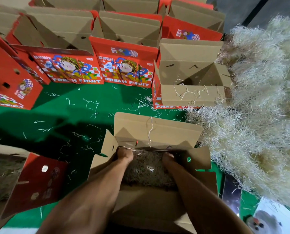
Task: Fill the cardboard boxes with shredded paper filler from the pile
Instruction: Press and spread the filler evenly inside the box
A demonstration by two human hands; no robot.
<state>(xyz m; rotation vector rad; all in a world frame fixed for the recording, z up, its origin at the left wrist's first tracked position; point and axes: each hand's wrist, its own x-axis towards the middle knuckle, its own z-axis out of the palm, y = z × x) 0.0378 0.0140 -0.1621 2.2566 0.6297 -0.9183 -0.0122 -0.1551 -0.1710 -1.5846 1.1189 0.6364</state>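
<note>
Your left hand (pixel 124 155) and right hand (pixel 168 157) are both deep in the near box (pixel 157 130), apparently pressing its shredded paper (pixel 147 169) down, though whether your fingers grip it is hidden. The pile (pixel 259 115) lies right; the far boxes (pixel 124 31) look unfilled.

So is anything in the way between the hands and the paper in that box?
No. Both the left hand and the right hand are already down inside the open box, pressing on the shredded paper. The flaps are folded outward, so nothing visible blocks them.
</note>
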